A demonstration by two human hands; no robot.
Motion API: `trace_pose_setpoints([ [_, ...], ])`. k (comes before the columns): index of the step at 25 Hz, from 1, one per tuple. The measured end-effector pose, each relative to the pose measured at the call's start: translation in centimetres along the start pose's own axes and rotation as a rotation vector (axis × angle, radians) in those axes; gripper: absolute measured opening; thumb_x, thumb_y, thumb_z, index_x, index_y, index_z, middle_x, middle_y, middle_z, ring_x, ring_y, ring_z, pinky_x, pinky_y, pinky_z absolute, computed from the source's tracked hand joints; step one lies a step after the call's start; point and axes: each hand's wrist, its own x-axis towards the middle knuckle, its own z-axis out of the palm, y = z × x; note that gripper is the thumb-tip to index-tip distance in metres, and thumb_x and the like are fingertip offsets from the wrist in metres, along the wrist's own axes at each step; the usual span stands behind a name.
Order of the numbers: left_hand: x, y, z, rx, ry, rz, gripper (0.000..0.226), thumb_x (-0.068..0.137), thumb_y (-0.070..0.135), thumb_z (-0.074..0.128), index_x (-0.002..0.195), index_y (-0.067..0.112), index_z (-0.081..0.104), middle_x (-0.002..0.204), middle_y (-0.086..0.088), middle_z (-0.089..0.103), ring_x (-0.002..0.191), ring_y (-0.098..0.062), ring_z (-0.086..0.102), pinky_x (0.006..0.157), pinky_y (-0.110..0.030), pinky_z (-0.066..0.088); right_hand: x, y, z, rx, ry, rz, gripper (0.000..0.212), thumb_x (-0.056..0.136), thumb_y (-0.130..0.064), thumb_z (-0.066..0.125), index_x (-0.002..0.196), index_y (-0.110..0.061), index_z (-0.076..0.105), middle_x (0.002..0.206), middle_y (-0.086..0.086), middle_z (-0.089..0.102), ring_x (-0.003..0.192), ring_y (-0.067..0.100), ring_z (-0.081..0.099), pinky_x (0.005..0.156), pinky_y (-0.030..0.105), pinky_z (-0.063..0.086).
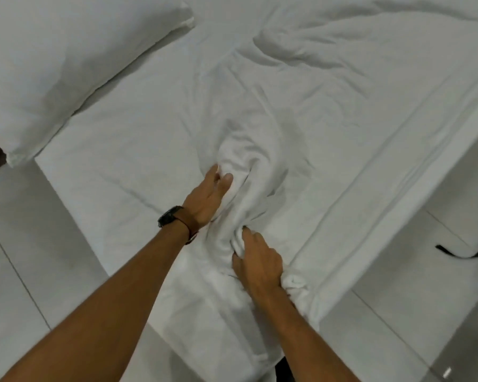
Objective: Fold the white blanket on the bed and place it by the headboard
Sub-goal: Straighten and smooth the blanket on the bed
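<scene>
White blanket lies rumpled on bed; left hand and right hand both clutch bunched cloth, best gather one clean edge before folding.

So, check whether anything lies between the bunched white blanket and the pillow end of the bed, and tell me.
Nothing visible does. Both the left hand and the right hand already grip the crumpled white blanket. Only bare white sheet lies between it and the white pillow. The headboard itself is out of view.
</scene>
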Motion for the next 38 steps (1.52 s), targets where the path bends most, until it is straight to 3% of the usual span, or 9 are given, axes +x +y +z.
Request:
trace_pose_setpoints([
  [5,-1.9,-2.1,2.3,0.596,-0.094,0.082,0.134,0.061,0.093,0.066,0.159,0.049,-0.013,0.175,-0.002,-0.010,0.159,-0.032,0.012,0.123,-0.058,0.027,-6.0,-4.9,5.1,-0.149,-0.022,-0.044,0.063,0.081,-0.039,0.082,0.139,-0.022,0.064,0.109,0.007,0.074,0.068,0.030,0.074,0.053,0.037,0.056],
  [8,-3.9,-5.6,3.6,0.900,-0.073,0.121,0.135,0.062,0.082,0.075,0.156,0.053,-0.017,0.170,-0.002,-0.028,0.159,-0.041,0.005,0.117,-0.070,0.030,-8.7,-7.1,8.2,-0.115,-0.084,-0.031,0.062,0.088,-0.035,0.079,0.145,-0.019,0.059,0.119,0.011,0.071,0.083,0.034,0.077,0.068,0.042,0.062],
  [14,-6.0,-7.9,2.5,0.864,0.044,0.260,0.124,0.064,0.084,0.073,0.163,0.032,0.019,0.175,-0.008,-0.005,0.158,-0.040,0.014,0.119,-0.058,0.032,-12.0,-9.8,12.1,-0.130,-0.193,-0.069,0.070,0.063,-0.043,0.096,0.126,-0.027,0.071,0.113,0.001,0.075,0.062,0.022,0.072,0.054,0.033,0.059],
  [18,-5.2,-8.0,-1.3,0.589,0.042,0.325,0.051,0.097,0.034,0.065,0.145,0.023,0.052,0.148,-0.005,0.054,0.125,-0.029,0.060,0.095,-0.037,0.050,-12.8,-10.6,10.2,0.581,-0.103,0.225,0.079,0.079,-0.095,0.051,0.138,-0.043,0.056,0.136,-0.014,0.063,0.119,0.015,0.067,0.099,0.036,0.053],
  [22,-6.3,-11.4,-7.8,0.258,0.135,0.308,0.011,0.102,0.019,0.060,0.111,0.013,0.062,0.102,0.000,0.070,0.088,-0.013,0.065,0.074,-0.029,0.045,-7.8,-14.0,6.6,1.042,0.345,0.394,0.114,0.064,-0.076,0.087,0.154,-0.043,0.025,0.156,-0.018,0.043,0.142,0.007,0.049,0.113,0.037,0.050],
  [25,-8.3,-14.8,-13.4,0.089,0.095,0.278,0.011,0.099,0.013,0.064,0.106,0.020,0.058,0.094,0.011,0.067,0.081,0.007,0.063,0.071,-0.024,0.047,-0.3,-19.6,3.6,0.974,0.419,0.363,0.124,0.065,-0.055,0.098,0.161,-0.037,0.022,0.155,-0.007,0.053,0.133,0.011,0.059,0.107,0.032,0.054],
  [29,-8.9,-16.0,-20.7,-0.303,-0.118,0.042,0.034,0.098,0.007,0.063,0.127,0.022,0.054,0.108,0.005,0.068,0.097,-0.001,0.070,0.078,-0.019,0.053,5.5,-27.2,5.9,0.564,0.277,0.215,0.061,0.082,-0.038,0.077,0.139,-0.025,0.058,0.123,0.003,0.076,0.108,0.027,0.072,0.090,0.037,0.059],
  [33,-5.0,-14.3,-27.6,-1.031,0.247,-0.210,0.041,0.106,0.045,0.041,0.114,0.025,0.076,0.115,-0.001,0.076,0.105,-0.017,0.067,0.096,-0.033,0.053,6.1,-32.6,11.7,0.479,0.002,0.155,0.034,0.091,-0.040,0.068,0.121,-0.025,0.075,0.120,0.005,0.078,0.109,0.028,0.073,0.091,0.038,0.059],
  [38,3.3,-16.2,-31.7,0.001,0.161,-0.064,0.078,0.096,0.062,0.059,0.159,0.023,0.037,0.163,-0.005,0.037,0.146,-0.027,0.042,0.116,-0.038,0.037,2.6,-37.5,20.8,0.487,-0.222,0.116,0.037,0.086,-0.030,0.080,0.122,-0.021,0.077,0.122,0.008,0.079,0.112,0.031,0.073,0.099,0.043,0.058],
])
